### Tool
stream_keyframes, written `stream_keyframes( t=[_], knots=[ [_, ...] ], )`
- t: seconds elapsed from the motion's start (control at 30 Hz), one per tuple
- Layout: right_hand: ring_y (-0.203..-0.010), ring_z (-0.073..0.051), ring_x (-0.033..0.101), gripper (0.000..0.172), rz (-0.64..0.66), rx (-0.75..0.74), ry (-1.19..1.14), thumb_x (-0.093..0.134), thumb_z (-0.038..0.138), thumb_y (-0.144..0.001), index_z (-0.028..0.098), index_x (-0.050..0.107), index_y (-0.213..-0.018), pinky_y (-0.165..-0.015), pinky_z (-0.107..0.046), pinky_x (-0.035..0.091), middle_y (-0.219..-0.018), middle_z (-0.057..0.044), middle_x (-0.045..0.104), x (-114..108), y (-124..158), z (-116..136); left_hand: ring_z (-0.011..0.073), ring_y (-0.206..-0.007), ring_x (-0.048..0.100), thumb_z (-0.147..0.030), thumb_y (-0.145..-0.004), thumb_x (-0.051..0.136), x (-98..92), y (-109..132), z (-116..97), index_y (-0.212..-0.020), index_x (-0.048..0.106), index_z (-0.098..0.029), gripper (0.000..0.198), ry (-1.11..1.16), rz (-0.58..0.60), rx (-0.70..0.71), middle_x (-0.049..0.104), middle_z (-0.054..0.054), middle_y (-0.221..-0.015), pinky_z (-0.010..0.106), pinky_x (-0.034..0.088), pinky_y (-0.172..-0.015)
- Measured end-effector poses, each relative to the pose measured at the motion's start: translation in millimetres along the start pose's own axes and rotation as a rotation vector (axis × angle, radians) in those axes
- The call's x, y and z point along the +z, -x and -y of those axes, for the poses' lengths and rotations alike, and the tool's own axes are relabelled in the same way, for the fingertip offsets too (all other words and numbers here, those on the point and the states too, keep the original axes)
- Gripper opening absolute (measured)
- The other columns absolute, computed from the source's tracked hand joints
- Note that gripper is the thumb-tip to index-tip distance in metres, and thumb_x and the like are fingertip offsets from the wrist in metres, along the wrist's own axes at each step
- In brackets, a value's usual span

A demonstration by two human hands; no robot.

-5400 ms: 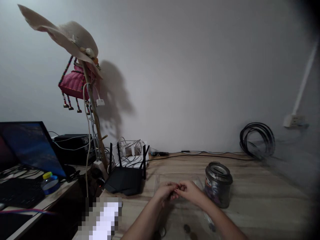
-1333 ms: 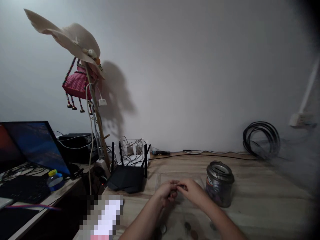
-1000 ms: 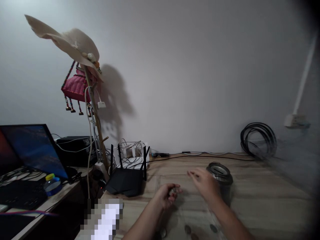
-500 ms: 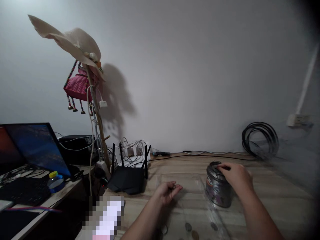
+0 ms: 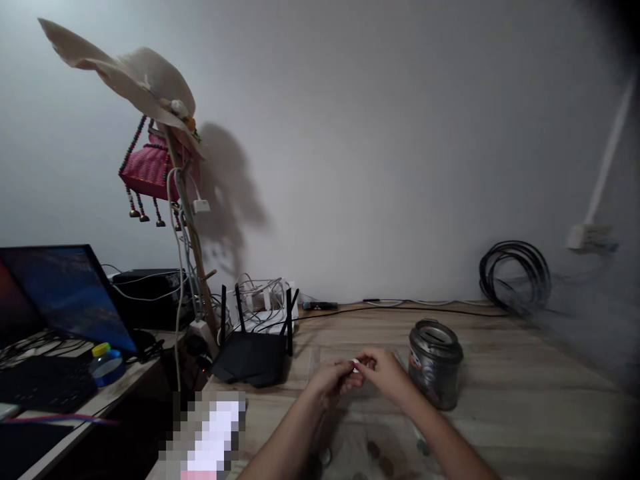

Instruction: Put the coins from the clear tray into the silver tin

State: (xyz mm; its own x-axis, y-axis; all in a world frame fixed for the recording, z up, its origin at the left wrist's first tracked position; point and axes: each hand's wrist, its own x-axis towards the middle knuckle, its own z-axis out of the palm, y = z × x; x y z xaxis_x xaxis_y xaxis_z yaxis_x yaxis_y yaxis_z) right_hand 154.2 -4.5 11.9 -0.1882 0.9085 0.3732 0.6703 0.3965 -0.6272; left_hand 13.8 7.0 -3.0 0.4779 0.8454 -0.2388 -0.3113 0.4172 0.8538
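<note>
My left hand and my right hand meet over the table, fingertips touching. Both are closed, pinching a small shiny coin between them. Whatever else lies in the left palm is hidden by the fingers. To the right of my hands stands a round metal tin with cartoon pictures on its side and a slot in its lid. Below my hands lie several loose coins, dim and blurred. A clear plastic sheet or tray shows faintly under them.
A black router with upright antennas is at the left of the wooden table. Behind it are tangled white cables. Coiled black cable leans on the wall. A monitor and a yellow-capped bottle occupy the left desk.
My right hand has moved left from the tin's lid to my left hand, and its fingers now meet the left fingertips at the coin. The view has shifted slightly.
</note>
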Motion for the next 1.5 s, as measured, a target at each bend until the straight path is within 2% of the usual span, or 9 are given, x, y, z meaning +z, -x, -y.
stream_keyframes(
  t=[0.33, 0.7, 0.83, 0.97, 1.07, 1.2, 1.3, 1.4, 1.5],
  knots=[
    [-0.081, -0.020, 0.053, 0.028, -0.791, 0.052, 0.464, 0.045, 0.039, -0.075, 0.021, 0.066, -0.080, -0.069, -0.031, 0.037, -0.080, -0.006, 0.064, -105.6, 18.2, -20.5, 0.0170, -0.076, 0.064, 0.000, -0.068, 0.042, -1.8, 0.9, -2.3, -0.096, 0.049, -0.004, 0.030, 0.133, 0.001, -0.148, 0.065, 0.014, -0.082, 0.017, 0.048, -0.057],
    [-0.075, -0.026, 0.053, 0.028, -0.601, 0.472, 0.594, 0.048, 0.044, -0.068, 0.026, 0.068, -0.076, -0.060, -0.036, 0.031, -0.074, -0.008, 0.065, -126.8, 17.6, -64.0, 0.0027, -0.036, 0.048, -0.014, -0.078, 0.045, -0.9, 0.1, -1.7, -0.079, 0.057, -0.009, 0.013, -0.057, 0.012, -0.078, 0.063, 0.004, -0.062, 0.011, 0.032, -0.035],
    [-0.082, -0.027, 0.052, 0.028, -0.685, 0.347, 0.630, 0.048, 0.039, -0.071, 0.024, 0.067, -0.083, -0.069, -0.040, 0.032, -0.083, -0.008, 0.065, -122.7, 17.7, -51.3, 0.0065, -0.046, 0.056, -0.011, -0.076, 0.044, -3.1, -2.7, -1.3, -0.081, 0.054, -0.007, 0.012, 0.132, -0.006, -0.147, 0.062, 0.005, -0.062, 0.013, 0.043, -0.048],
    [-0.087, -0.022, 0.052, 0.027, -0.889, -0.016, 0.508, 0.044, 0.030, -0.076, 0.018, 0.063, -0.091, -0.080, -0.038, 0.033, -0.090, -0.008, 0.063, -98.0, 16.3, -26.8, 0.0136, -0.069, 0.063, -0.001, -0.068, 0.047, -5.8, -4.1, 0.5, -0.091, 0.050, -0.005, 0.024, 0.193, 0.018, -0.138, 0.064, 0.010, -0.075, 0.018, 0.049, -0.064],
    [-0.080, -0.017, 0.054, 0.025, -0.580, -0.168, 0.308, 0.043, 0.028, -0.077, 0.018, 0.063, -0.088, -0.075, -0.030, 0.038, -0.084, -0.007, 0.063, -61.5, 10.5, -10.1, 0.0147, -0.075, 0.063, 0.001, -0.067, 0.049, -5.6, -2.3, 0.8, -0.094, 0.050, -0.006, 0.028, 0.125, 0.034, -0.093, 0.064, 0.011, -0.081, 0.017, 0.048, -0.062],
    [-0.073, -0.017, 0.056, 0.025, -0.007, -0.102, 0.123, 0.047, 0.029, -0.073, 0.020, 0.066, -0.085, -0.066, -0.026, 0.040, -0.080, -0.005, 0.065, -12.3, 3.4, -3.0, 0.0080, -0.060, 0.061, 0.000, -0.068, 0.049, -2.5, 0.8, -0.9, -0.088, 0.056, -0.007, 0.022, 0.045, 0.014, -0.051, 0.064, 0.006, -0.074, 0.013, 0.045, -0.055],
    [-0.068, -0.016, 0.056, 0.021, 0.153, -0.062, 0.055, 0.049, 0.027, -0.070, 0.018, 0.067, -0.077, -0.061, -0.025, 0.040, -0.074, -0.004, 0.066, 1.7, 2.0, -3.7, 0.0077, -0.058, 0.060, -0.003, -0.068, 0.051, -1.0, 1.4, -1.4, -0.083, 0.059, -0.005, 0.018, 0.048, 0.032, -0.052, 0.064, 0.006, -0.075, 0.013, 0.045, -0.055],
    [-0.069, -0.016, 0.055, 0.019, 0.037, -0.071, 0.125, 0.048, 0.026, -0.071, 0.019, 0.065, -0.073, -0.062, -0.026, 0.039, -0.072, -0.003, 0.064, -10.9, 3.0, -0.8, 0.0133, -0.067, 0.063, -0.009, -0.071, 0.049, -1.7, 0.3, -0.8, -0.089, 0.057, -0.003, 0.021, 0.111, 0.063, -0.115, 0.064, 0.011, -0.079, 0.015, 0.047, -0.058],
    [-0.079, -0.017, 0.053, 0.021, -0.316, -0.138, 0.254, 0.044, 0.029, -0.076, 0.020, 0.063, -0.076, -0.071, -0.028, 0.038, -0.079, -0.004, 0.063, -43.4, 6.9, 0.3, 0.0184, -0.074, 0.064, -0.008, -0.071, 0.043, -3.8, -1.4, 0.0, -0.096, 0.051, -0.002, 0.028, 0.167, 0.034, -0.157, 0.063, 0.016, -0.083, 0.018, 0.048, -0.058]
  ],
)
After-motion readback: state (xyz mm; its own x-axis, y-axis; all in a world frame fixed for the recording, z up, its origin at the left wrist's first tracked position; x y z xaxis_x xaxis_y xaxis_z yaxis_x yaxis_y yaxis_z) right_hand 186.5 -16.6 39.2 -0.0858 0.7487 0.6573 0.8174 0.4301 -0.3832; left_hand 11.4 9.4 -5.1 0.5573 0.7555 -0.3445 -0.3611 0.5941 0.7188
